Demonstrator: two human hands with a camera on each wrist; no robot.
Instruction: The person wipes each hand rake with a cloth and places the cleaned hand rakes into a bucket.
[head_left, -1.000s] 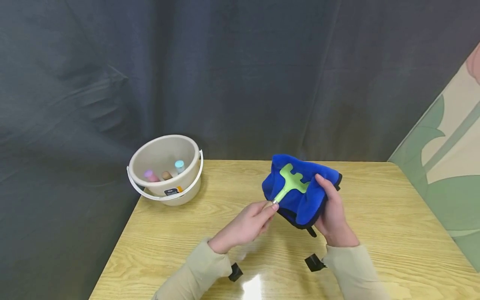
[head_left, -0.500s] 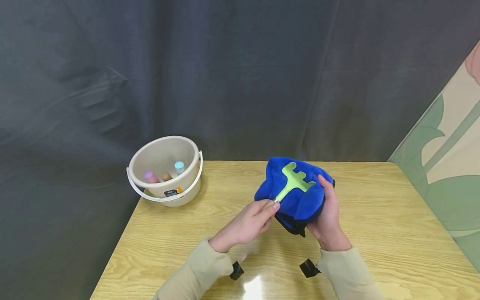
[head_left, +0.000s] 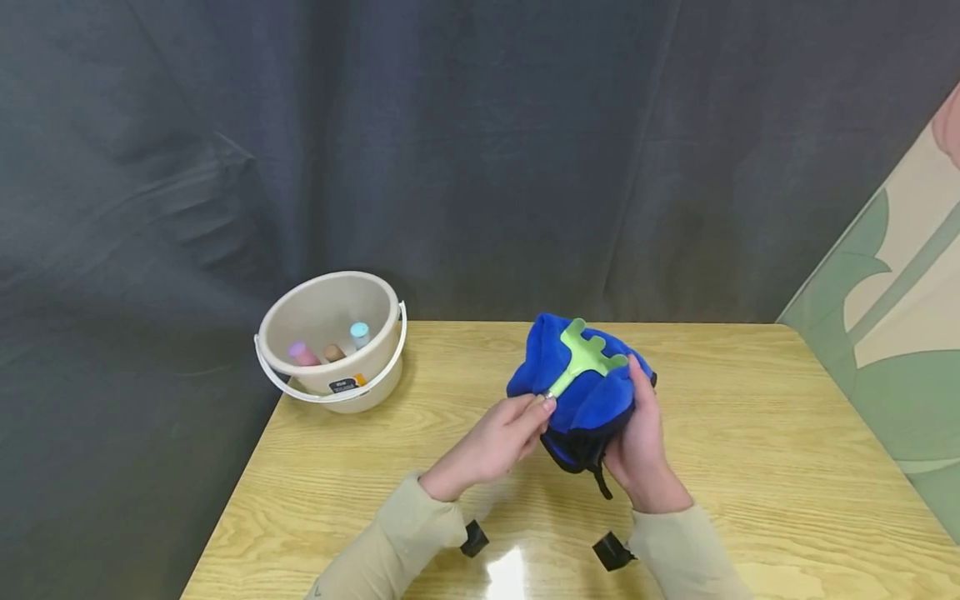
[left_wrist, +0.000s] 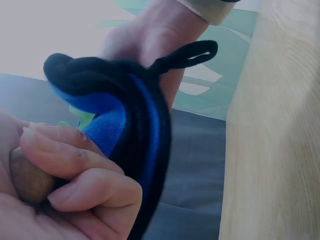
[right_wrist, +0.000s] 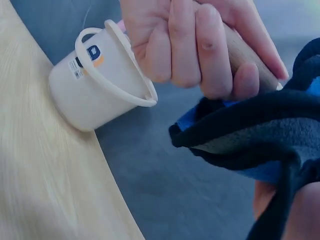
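Dark grey curtain behind, pale wooden table [head_left: 750, 467] below, and both hands are up off it. Left hand [head_left: 491, 446] has its fingers curled round the wooden handle [right_wrist: 250, 57] of the small light-green toy rake [head_left: 581, 357], pinching it just where the metal ferrule meets the green stem. Right beside it, the right hand [head_left: 637, 454] cups a thick blue microfibre cloth with black edging [head_left: 577, 396], fingers wrapped up its far side, thumb side hidden.

Since a second ago the cloth has bunched tighter and drifted toward the left hand; the rake head now sits deeper in the folds, its prongs half swallowed. That reads as a wiping stroke in progress.

Further out, well to the left hand's far left, stands a cream plastic bucket with a white bail handle [head_left: 330, 337], with pink, brown and pale-blue knobs poking up inside — what they belong to is hard to make out. How much of the rake is covered cannot be told.
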